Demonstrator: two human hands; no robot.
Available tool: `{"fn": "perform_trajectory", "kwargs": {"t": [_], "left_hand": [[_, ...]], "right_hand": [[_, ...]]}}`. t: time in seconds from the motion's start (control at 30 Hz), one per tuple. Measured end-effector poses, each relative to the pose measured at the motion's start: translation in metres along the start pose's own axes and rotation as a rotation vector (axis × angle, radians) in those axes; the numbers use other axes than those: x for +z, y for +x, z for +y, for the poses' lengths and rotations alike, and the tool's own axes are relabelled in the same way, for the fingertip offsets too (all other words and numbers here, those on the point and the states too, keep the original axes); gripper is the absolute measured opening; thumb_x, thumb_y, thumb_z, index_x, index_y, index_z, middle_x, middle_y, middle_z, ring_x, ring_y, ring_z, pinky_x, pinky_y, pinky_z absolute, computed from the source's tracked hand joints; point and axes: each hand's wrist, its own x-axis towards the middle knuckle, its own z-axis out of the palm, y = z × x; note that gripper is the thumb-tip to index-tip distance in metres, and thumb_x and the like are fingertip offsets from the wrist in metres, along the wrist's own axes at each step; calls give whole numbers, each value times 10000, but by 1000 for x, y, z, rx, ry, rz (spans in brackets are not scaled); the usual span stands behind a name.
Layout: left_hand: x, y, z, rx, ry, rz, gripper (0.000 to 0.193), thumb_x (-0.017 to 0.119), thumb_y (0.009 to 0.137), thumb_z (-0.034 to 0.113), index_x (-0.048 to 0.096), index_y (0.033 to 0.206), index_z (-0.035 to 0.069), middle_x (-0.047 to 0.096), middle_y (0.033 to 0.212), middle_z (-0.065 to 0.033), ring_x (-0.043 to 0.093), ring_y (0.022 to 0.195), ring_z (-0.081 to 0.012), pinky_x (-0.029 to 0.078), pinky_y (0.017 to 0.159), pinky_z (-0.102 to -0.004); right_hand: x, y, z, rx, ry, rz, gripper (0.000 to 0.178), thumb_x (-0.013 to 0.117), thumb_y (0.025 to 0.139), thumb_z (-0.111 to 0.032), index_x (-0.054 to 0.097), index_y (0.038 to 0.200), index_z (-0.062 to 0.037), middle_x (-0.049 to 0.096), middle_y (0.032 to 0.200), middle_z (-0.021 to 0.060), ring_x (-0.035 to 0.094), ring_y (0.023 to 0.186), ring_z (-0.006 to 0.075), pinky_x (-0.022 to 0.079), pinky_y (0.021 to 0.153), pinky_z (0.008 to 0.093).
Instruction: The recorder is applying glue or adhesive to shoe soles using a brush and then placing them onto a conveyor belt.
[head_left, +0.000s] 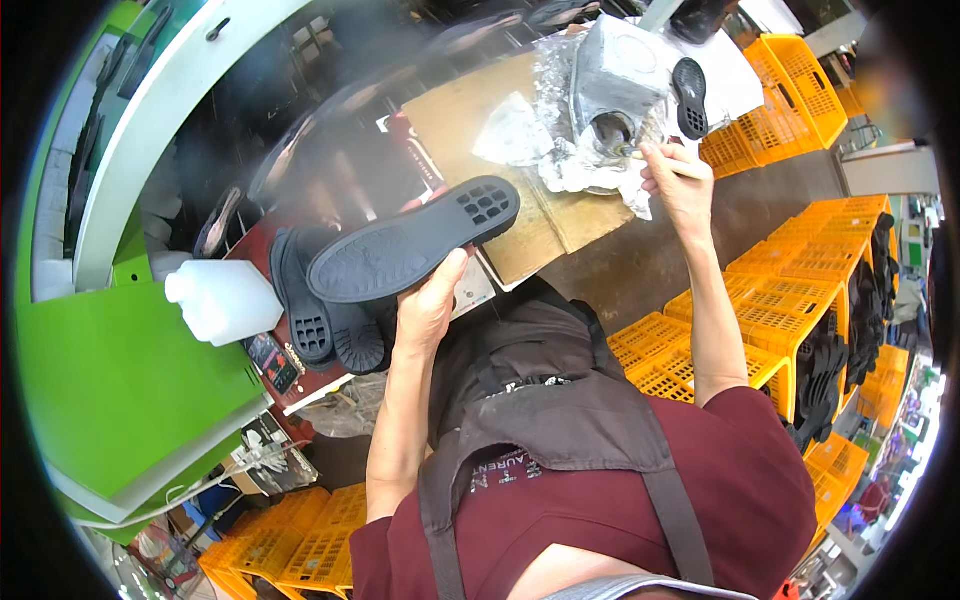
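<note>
My left hand (428,305) is closed on a black shoe sole (385,245), holding it tilted with its recessed inner face up. The fingers under the sole are hidden. To the right, my right hand (682,190) pinches a thin brush (690,168) with a pale handle. Its tip points into the round opening of a grey container (622,65) smeared with white residue, so the bristles cannot be made out. Another black sole (690,97) rests beside that container. More dark soles (300,300) lie together left of the held one.
Brown cardboard (470,110) covers the work surface under the container. A white plastic jug (225,302) stands at the left, by a green machine housing (120,390). Orange crates (760,330) line the right side, with others (310,540) behind at lower left.
</note>
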Motion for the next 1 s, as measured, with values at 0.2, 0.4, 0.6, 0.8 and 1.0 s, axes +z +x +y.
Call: {"fn": "perform_trajectory", "kwargs": {"t": [0.2,0.4,0.6,0.8,1.0], "left_hand": [[-5,8,-4,109,153,-34,675,627,823,-58,315,1401,96,378,1443,-135,500,1209,-221,494,910,-326],[6,7,9,191,187,-14,744,668,810,2,243,1419,46,389,1423,-154,422,1287,-235,339,1084,-374],[21,4,9,399,364,-32,743,654,816,-25,221,1418,30,375,1433,-163,409,1297,-243,345,1079,-374],[33,1,1,519,472,-40,676,707,808,9,338,1375,0,459,1299,-140,494,1157,-174,435,945,-295],[17,-7,-14,350,330,-184,688,658,839,29,295,1422,69,483,1317,-87,542,1013,-119,485,835,-281]], "right_hand": [[10,-14,-1,29,4,119,201,730,844,-177,709,922,8,642,716,13,569,598,36,466,540,175],[10,-47,-56,-108,23,134,185,705,865,-170,691,874,14,607,650,3,513,540,33,373,469,169],[62,-93,-97,-324,499,-151,188,652,888,-104,667,976,61,660,703,98,616,594,106,480,490,193],[102,-104,-110,-284,432,-341,214,678,872,-104,668,984,78,676,807,98,578,574,65,455,504,186],[119,-112,-130,-412,302,-474,151,717,809,-57,707,931,32,696,872,116,650,660,135,526,610,239]]}}
